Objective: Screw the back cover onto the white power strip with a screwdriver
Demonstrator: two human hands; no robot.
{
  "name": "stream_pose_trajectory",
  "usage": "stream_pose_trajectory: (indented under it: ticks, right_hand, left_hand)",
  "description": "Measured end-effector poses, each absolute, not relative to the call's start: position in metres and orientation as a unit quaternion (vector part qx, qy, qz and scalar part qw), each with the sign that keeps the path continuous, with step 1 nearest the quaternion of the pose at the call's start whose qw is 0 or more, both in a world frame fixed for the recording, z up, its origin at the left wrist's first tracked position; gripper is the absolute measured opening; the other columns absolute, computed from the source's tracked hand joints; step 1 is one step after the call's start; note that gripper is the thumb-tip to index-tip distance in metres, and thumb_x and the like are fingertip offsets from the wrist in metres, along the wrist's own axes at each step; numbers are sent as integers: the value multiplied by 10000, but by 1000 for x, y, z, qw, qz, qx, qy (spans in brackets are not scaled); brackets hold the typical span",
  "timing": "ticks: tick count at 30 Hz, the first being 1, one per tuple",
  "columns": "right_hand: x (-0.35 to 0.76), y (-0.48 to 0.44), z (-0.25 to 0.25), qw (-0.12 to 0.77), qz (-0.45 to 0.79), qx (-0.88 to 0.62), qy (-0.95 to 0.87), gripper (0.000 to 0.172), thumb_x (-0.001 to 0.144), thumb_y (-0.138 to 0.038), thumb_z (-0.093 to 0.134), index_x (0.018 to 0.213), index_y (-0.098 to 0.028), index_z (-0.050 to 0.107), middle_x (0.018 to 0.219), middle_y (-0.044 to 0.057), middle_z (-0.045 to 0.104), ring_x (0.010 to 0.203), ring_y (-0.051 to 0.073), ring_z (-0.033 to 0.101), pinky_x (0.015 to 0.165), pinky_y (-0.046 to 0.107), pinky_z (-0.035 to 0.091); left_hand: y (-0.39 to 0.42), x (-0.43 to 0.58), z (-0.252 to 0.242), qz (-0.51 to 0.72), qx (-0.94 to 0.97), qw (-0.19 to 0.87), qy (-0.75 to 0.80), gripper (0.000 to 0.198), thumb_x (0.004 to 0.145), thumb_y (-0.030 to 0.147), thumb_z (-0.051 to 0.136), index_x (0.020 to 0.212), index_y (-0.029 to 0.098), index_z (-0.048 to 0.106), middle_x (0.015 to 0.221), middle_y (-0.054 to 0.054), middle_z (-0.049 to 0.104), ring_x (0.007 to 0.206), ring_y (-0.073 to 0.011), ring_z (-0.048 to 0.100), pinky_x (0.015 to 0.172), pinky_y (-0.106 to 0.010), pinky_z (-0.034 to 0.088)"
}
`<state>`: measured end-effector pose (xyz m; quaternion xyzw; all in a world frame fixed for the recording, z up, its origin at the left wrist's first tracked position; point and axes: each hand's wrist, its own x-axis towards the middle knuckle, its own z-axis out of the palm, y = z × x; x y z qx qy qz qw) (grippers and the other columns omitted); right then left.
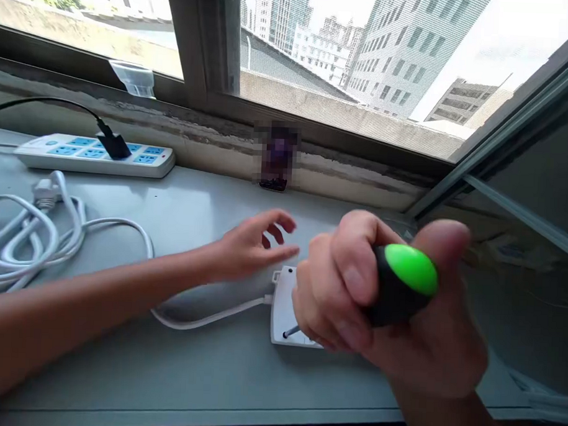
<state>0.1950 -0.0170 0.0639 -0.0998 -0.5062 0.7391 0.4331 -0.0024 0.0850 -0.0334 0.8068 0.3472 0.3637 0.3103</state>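
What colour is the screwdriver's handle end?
The end cap is bright green, on a black handle; the head view shows it best.

Left hand [255, 248], cable coil [29, 244] well left, power strip [93, 156] behind, window frame [192, 42] ahead

We can read no text, label, brand or number here: any markings on the white power strip [94, 155] or the white electrical box [283, 306] are too small for us to make out.
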Motion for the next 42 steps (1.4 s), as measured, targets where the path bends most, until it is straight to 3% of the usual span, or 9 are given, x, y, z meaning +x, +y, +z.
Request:
stream_pose_trajectory:
  ticks: [2,5,9,16,26,30,33,39,42]
  right_hand:
    - [196,-17,62,426,750,-92,-498,423,1068,-564,520,915,-192,650,752,10,609,647,114,484,645,281,389]
    - [197,-17,60,413,761,-89,-492,440,1063,-588,512,939,-191,655,711,-4,568,619,112,444,626,283,341]
    - [198,-15,57,410,765,-88,-489,425,1052,-585,551,926,-195,663,677,-19,524,606,114,437,619,286,325]
    - [199,-16,58,404,779,-96,-471,422,1046,-591,565,910,-203,657,654,-27,487,587,112,425,608,282,318]
    - [203,-15,57,399,774,-100,-482,416,1064,-576,536,925,-204,659,663,-21,493,590,117,446,613,296,335]
    - [204,-14,58,399,772,-101,-484,397,1066,-557,545,924,-206,664,659,-21,489,594,120,453,609,295,331]
    - [203,-14,58,390,776,-96,-487,371,1056,-548,571,932,-211,662,655,-26,486,590,117,454,610,293,337]
    - [199,-19,61,420,758,-130,-482,493,973,-750,569,969,-257,555,649,-44,492,592,115,425,607,290,310]
    - [199,-20,63,419,741,-124,-510,433,934,-688,681,998,-283,540,684,-46,550,618,118,449,640,283,373]
  left_hand:
    - [113,-6,-22,423,763,250,419,359,889,500,721,1095,226,615,1075,-36,694,858,-198,661,764,-344,588]
    - [173,-7,-9,496,710,136,480,461,824,361,787,1193,217,551,1234,-96,620,1109,-283,632,1003,-442,538]
    - [246,2,-15,519,662,46,539,671,725,265,885,1258,205,482,1334,-165,532,1387,-404,482,1222,-561,366]
    - [282,19,-45,563,631,60,530,897,646,281,956,1352,222,407,1403,-180,475,1418,-408,453,1243,-566,353]
    - [310,4,-68,614,654,77,436,853,675,239,930,1370,239,436,1392,-137,480,1401,-388,497,1204,-522,396]
    - [314,1,-73,610,668,67,421,960,619,243,965,1411,226,423,1422,-152,477,1434,-408,469,1210,-538,393]
    - [314,1,-73,613,668,49,419,964,615,279,976,1406,224,429,1419,-143,496,1383,-372,494,1178,-532,420]
    - [308,-3,-60,612,647,120,438,635,878,391,772,1377,165,451,1290,-70,596,1100,-154,557,1009,-394,471]
    - [310,-8,-52,602,635,159,457,480,929,453,689,1275,160,527,1128,-14,664,960,-109,564,913,-347,472]
